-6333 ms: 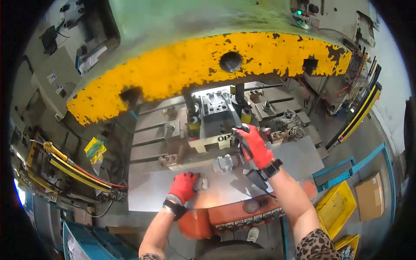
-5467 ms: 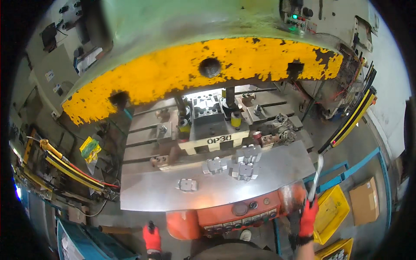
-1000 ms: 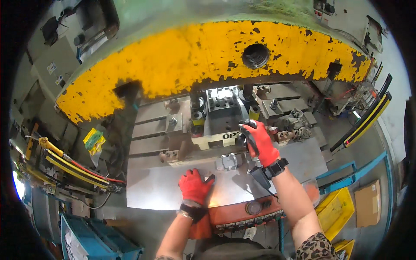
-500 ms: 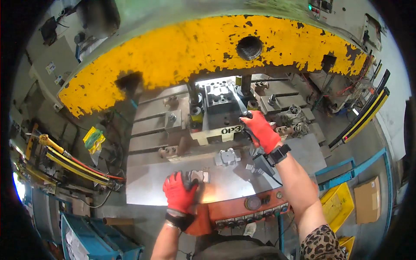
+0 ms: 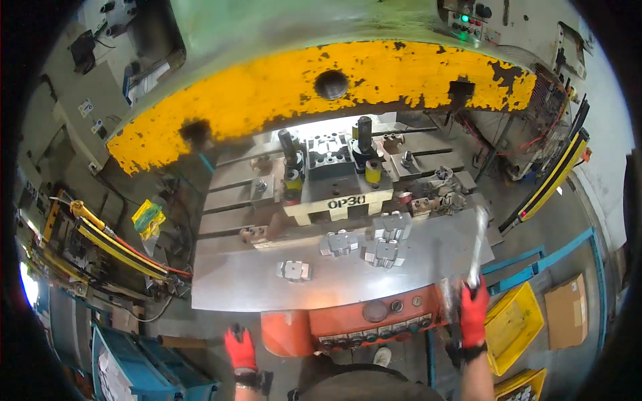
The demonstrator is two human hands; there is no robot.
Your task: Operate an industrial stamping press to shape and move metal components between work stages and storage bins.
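Note:
My right hand (image 5: 474, 314), in a red glove, is closed around the lower end of a long silver hand tool (image 5: 479, 240) that points upward beside the table's right edge. My left hand (image 5: 241, 349), also gloved in red with dark fingertips, is off the table's near left edge, left of the orange control box. Its fingers point forward, slightly apart, with nothing visible in them. Several small silver metal parts lie on the steel table (image 5: 234, 284): one part (image 5: 294, 270) at left, another (image 5: 339, 242) in the middle, and a close pair (image 5: 386, 254) farther right.
Behind the parts stands a press die (image 5: 339, 204) with dark guide posts (image 5: 364, 137), beneath a chipped yellow press beam (image 5: 261, 90). An orange control box (image 5: 374, 315) borders the near edge. Yellow bins (image 5: 513, 327) and a cardboard box (image 5: 566, 311) are at right; a blue cart (image 5: 144, 364) is left.
My right hand has drawn the tool back from the die to the table's right side. My left hand has left the part at left and moved back off the table. The view shifted.

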